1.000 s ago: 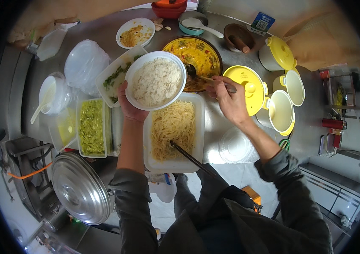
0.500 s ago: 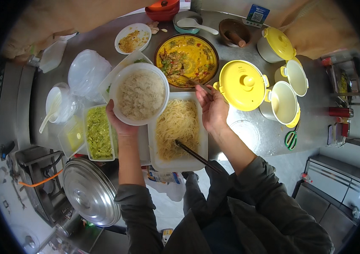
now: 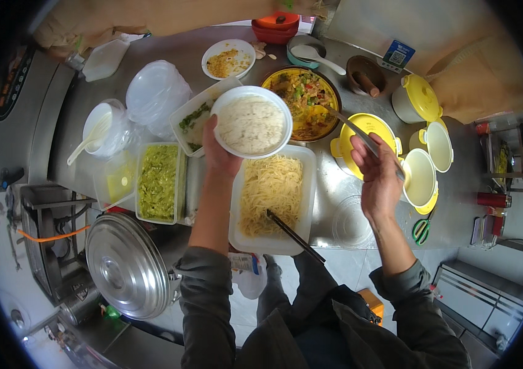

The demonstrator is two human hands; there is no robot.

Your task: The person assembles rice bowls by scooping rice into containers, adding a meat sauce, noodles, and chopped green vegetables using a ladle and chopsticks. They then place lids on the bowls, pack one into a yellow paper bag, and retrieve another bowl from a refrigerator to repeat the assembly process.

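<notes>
My left hand [image 3: 222, 152] grips a white round bowl [image 3: 286, 136] from its left side, and pale rice [image 3: 251, 125] nearly fills it. The bowl is held above the counter, overlapping the lower left rim of a yellow patterned dish [image 3: 337, 117]. Mixed food with green and red bits [image 3: 306, 88] lies in the dish. In my right hand [image 3: 379, 178] is a long metal spoon [image 3: 361, 133], its far end at the dish's right side. Below the bowl stands a white tub [image 3: 309, 197] of pale yellow strands [image 3: 272, 187], with black chopsticks [image 3: 295, 236] resting in it.
Left of the bowl are a tub of chopped greens [image 3: 158, 181], a tray with green herbs [image 3: 194, 126] and bagged lids [image 3: 155, 92]. Yellow-lidded pots [image 3: 418, 101] stand at right, near green scissors [image 3: 421, 230]. A large metal lid [image 3: 127, 267] sits lower left.
My right hand and the spoon have drawn right, away from the dish. The bowl has moved nearer the dish. Food in the dish has shifted from its left side toward the upper middle.
</notes>
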